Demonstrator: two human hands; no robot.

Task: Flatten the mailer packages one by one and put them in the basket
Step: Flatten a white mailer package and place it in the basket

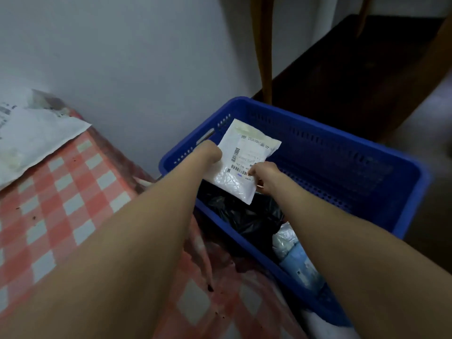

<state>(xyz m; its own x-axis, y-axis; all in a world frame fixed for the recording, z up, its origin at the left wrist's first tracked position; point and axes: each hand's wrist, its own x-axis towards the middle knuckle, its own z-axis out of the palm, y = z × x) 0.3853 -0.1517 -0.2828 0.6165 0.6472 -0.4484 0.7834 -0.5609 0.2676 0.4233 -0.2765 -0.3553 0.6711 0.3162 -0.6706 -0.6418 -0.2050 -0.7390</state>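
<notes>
Far L: white mailers [36, 140] on the table's red/white check cloth [73, 192], wrinkled, not yet binned, so work's left. How many, can't tell, pile runs off frame.

L hand [212, 152] curled on the L edge of the white mailer [244, 157], fingers mostly hidden behind it. R hand [265, 176] pinches the lower R edge, thumb on top.

Mailer is held over the blue basket [342, 148], inside the rim, tilted. Looks flat enough: thin glossy poly w/ barcode label, rectangular. Judging it's at the drop step.

Basket is rigid perforated plastic. Already inside: crinkly black poly bag [244, 216] under the mailer, and a pale bluish pkg [293, 253] nearer the camera. Roughly mid-task
</notes>
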